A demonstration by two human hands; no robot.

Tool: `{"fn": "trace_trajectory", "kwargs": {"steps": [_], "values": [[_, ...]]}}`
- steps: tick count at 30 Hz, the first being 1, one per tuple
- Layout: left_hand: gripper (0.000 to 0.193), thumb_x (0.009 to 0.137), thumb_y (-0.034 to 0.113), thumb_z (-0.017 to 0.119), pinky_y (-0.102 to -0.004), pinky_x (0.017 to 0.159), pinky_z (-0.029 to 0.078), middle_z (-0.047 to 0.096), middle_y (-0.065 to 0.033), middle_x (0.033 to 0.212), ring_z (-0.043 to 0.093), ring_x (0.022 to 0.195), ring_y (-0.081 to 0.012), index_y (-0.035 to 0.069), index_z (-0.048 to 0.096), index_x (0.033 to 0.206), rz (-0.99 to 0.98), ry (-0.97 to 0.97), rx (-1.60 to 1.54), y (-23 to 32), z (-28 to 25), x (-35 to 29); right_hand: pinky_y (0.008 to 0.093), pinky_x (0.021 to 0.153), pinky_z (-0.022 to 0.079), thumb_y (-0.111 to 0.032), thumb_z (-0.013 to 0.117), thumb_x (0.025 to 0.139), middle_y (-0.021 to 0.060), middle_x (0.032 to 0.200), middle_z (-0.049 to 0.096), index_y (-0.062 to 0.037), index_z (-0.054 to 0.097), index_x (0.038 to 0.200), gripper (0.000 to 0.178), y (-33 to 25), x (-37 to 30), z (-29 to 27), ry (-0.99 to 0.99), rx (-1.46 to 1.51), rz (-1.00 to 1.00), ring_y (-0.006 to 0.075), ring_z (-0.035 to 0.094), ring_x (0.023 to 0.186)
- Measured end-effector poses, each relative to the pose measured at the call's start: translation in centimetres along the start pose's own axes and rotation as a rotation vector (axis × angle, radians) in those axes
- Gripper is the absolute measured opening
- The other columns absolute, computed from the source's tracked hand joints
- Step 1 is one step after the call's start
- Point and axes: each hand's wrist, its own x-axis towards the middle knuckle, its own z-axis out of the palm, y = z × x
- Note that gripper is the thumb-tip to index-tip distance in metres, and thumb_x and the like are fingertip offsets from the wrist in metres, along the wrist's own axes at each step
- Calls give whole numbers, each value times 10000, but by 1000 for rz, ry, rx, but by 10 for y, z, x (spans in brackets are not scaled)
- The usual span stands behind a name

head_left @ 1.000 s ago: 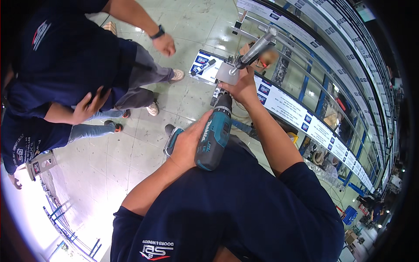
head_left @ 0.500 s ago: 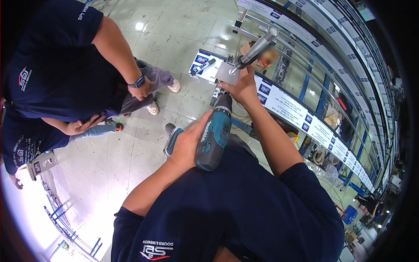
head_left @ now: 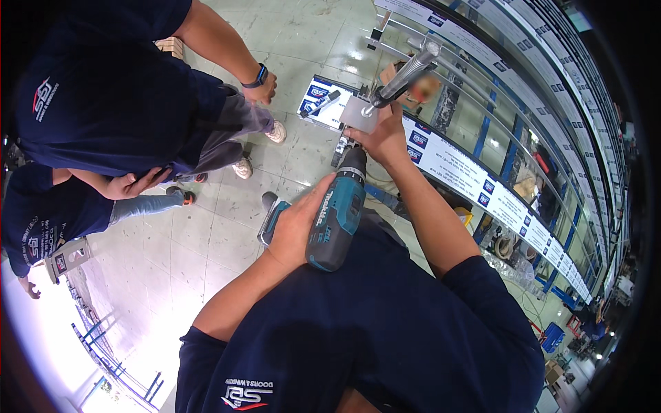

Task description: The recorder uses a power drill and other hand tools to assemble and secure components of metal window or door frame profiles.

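My left hand [head_left: 295,228] is wrapped around the grip of a teal and black cordless drill [head_left: 334,224], whose chuck points away from me. At the chuck's end is a metal fixture with a square silver plate [head_left: 358,114] and a thick ribbed handle [head_left: 409,74] rising from it. My right hand [head_left: 385,141] is closed on this fixture, thumb near the chuck and the other fingers partly hidden behind the plate. The fixture sits at a long profile [head_left: 447,157] covered in white and blue printed film. The drill's tip is hidden.
At the left stands a person in a dark shirt [head_left: 131,117], with another person [head_left: 62,213] behind. A small dark and silver part [head_left: 320,104] lies on the profile's near end. Blue racks [head_left: 506,165] with more long profiles fill the right. A cardboard box [head_left: 392,74] is beyond the fixture.
The person at the left has shifted to the right, the watch-wearing arm swinging outward and upward. My hands, the drill and the fixture show almost no movement.
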Motion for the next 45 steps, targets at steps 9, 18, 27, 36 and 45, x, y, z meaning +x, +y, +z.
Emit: {"fn": "trace_trajectory", "kwargs": {"steps": [9, 18, 27, 36, 45], "values": [[872, 974, 204, 814, -494, 1016, 641, 761, -267, 1417, 771, 1238, -467, 95, 431, 1750, -31, -33, 0, 4, -1, -1, 501, 1212, 549, -370, 1065, 752, 345, 1651, 431, 18, 496, 1558, 1060, 8, 0, 1, -22, 32, 33, 512, 584, 1467], [840, 988, 179, 805, -478, 1046, 631, 749, -266, 1452, 761, 1286, -457, 96, 445, 1742, -85, -38, -38, 8, -3, 2, 539, 1407, 337, -259, 1016, 661, 355, 1864, 167, -107, 107, 1829, 1487, 42, -25, -30, -305, 269, -262, 525, 263, 1726], [830, 983, 152, 829, -434, 957, 650, 817, -218, 1288, 835, 1142, -409, 112, 472, 1731, -49, 2, -15, -1, 4, 4, 543, 1398, 356, -314, 1046, 659, 349, 1836, 236, -98, 190, 1778, 1426, 33, -33, -8, -43, 232, -329, 542, 304, 1702], [865, 979, 173, 815, -468, 1026, 636, 766, -246, 1420, 768, 1271, -445, 106, 436, 1754, -52, -48, -40, 2, -2, 2, 548, 1385, 373, -339, 1054, 673, 352, 1830, 249, -82, 200, 1772, 1416, 35, -34, -6, -38, 213, -328, 553, 331, 1686], [871, 980, 174, 809, -469, 993, 644, 775, -230, 1400, 780, 1236, -436, 118, 427, 1761, -35, -46, -4, 3, -4, 5, 550, 1384, 373, -304, 1064, 624, 335, 1848, 227, -102, 202, 1778, 1454, 37, -33, -5, -42, 250, -330, 557, 332, 1682]]}}
